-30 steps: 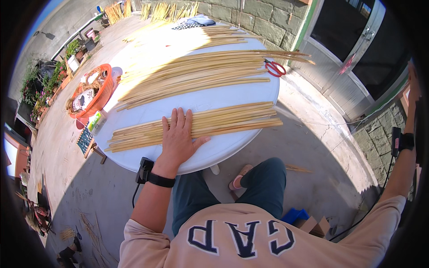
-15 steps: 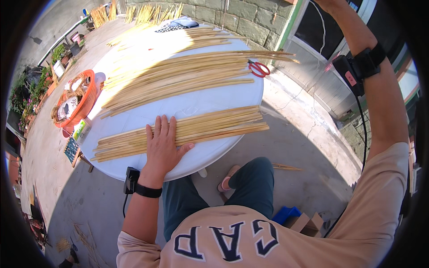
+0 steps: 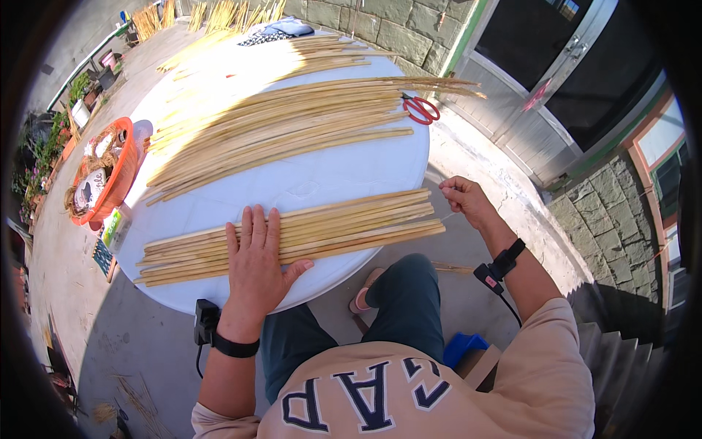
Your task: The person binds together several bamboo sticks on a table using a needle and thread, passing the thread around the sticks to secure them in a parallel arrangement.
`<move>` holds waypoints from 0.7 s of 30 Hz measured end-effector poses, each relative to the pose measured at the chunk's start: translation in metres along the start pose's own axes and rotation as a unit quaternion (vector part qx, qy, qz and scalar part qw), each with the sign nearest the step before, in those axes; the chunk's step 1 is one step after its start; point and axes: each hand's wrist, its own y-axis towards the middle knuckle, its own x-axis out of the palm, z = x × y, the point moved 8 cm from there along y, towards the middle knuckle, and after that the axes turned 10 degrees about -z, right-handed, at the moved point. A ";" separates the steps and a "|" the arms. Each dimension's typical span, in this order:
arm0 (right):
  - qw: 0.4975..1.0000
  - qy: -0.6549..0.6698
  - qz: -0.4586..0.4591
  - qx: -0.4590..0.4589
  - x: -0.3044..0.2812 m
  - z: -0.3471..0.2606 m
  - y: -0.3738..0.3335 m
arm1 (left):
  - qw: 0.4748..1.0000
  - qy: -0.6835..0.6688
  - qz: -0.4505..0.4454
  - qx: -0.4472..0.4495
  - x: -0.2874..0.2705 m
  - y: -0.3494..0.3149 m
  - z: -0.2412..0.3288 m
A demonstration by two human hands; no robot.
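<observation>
A flat row of straw-coloured stalks lies along the near side of the round white table. My left hand rests flat across these stalks, palm down, fingers stretched and thumb out to the right. Just beyond their right ends, off the table's edge, my right hand is closed in a pinch. A fine pale thread shows faintly by its fingers; most of it is too thin to follow. Farther back on the table lies a larger spread of stalks.
Red-handled scissors lie at the table's right edge, by the larger spread. An orange basket of mixed items stands left of the table. Folded cloth sits at the far side. A blue container is on the ground near my right leg.
My right hand has come down from high at the upper right to beside the right ends of the near stalks. My left hand stays flat on them; the view has shifted slightly.
</observation>
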 end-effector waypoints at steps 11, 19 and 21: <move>0.983 0.119 0.121 -0.065 -0.012 0.008 0.012 | 0.988 -0.138 0.063 0.007 -0.022 -0.005 -0.004; 0.965 -0.118 0.110 -0.207 -0.041 -0.144 0.014 | 0.997 -0.075 0.010 -0.006 -0.032 -0.008 -0.021; 0.954 -0.202 0.041 -0.217 -0.001 -0.176 0.028 | 0.997 -0.081 -0.013 -0.006 -0.022 -0.002 -0.019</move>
